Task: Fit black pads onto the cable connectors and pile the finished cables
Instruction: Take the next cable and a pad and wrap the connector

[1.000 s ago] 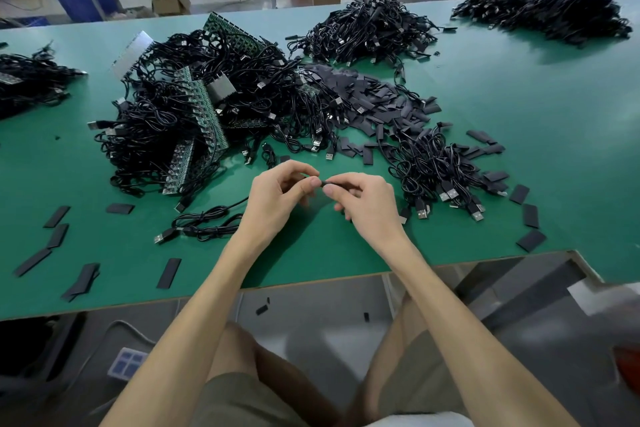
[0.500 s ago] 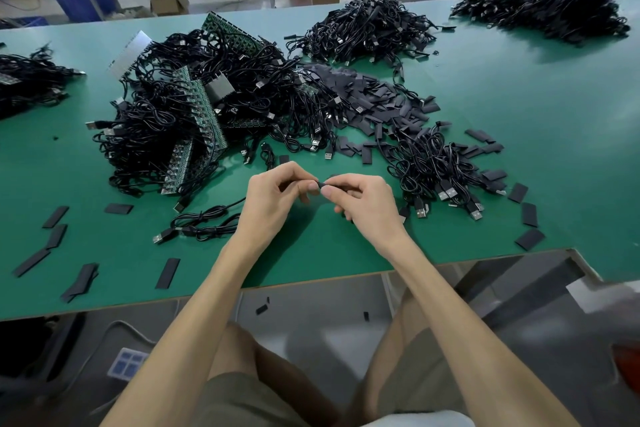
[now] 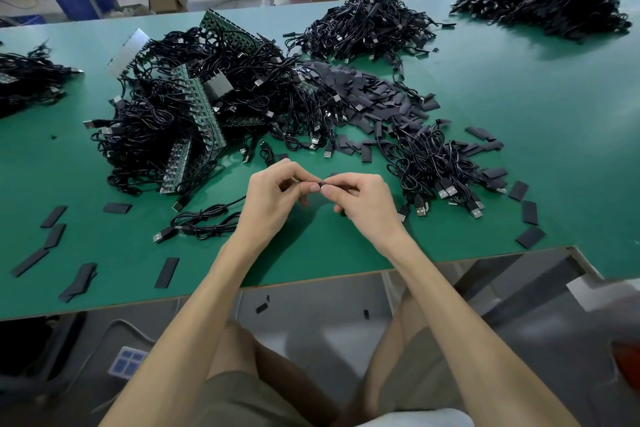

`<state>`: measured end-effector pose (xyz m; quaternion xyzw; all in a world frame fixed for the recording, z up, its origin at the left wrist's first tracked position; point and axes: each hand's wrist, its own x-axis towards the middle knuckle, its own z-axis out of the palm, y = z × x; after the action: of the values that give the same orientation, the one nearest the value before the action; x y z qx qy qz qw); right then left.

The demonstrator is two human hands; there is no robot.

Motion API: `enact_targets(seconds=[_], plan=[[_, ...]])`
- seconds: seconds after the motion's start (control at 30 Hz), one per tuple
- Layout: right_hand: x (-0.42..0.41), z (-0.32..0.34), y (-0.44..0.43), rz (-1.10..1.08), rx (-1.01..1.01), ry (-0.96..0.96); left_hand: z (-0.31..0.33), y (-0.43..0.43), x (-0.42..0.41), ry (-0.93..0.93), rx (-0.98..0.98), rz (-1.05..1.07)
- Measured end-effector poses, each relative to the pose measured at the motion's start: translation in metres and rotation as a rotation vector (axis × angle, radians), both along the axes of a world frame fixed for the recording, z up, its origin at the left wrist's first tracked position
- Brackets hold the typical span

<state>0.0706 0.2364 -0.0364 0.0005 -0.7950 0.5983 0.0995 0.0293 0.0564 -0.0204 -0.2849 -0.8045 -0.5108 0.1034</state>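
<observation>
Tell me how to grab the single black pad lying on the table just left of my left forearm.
Pinch the single black pad across its narrow width, fingertips coming down from above on its two long edges. It lies flat as a thin strip with bare green table on both sides, so nothing probably blocks either finger.

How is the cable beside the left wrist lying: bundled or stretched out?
Bundled: the cable lies in loose loops on the table, USB plug sticking out left, one strand leading toward the left hand.
</observation>
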Motion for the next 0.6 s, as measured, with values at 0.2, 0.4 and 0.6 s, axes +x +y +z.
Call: enact_targets(seconds=[0.2,0.4,0.6], plan=[[-0.0002,-0.0006,0.0015,0.000,0.018,0.004,-0.0010,0.0000,0.0006,0.019,0.001,-0.001],[0.0005,-0.0009,0.0036,0.029,0.041,-0.003,0.0006,-0.0006,0.0015,0.039,-0.003,0.000],[0.0019,0.0013,0.0026,0.042,0.048,-0.008,0.0028,-0.0001,0.0023,-0.024,0.021,0.010]])
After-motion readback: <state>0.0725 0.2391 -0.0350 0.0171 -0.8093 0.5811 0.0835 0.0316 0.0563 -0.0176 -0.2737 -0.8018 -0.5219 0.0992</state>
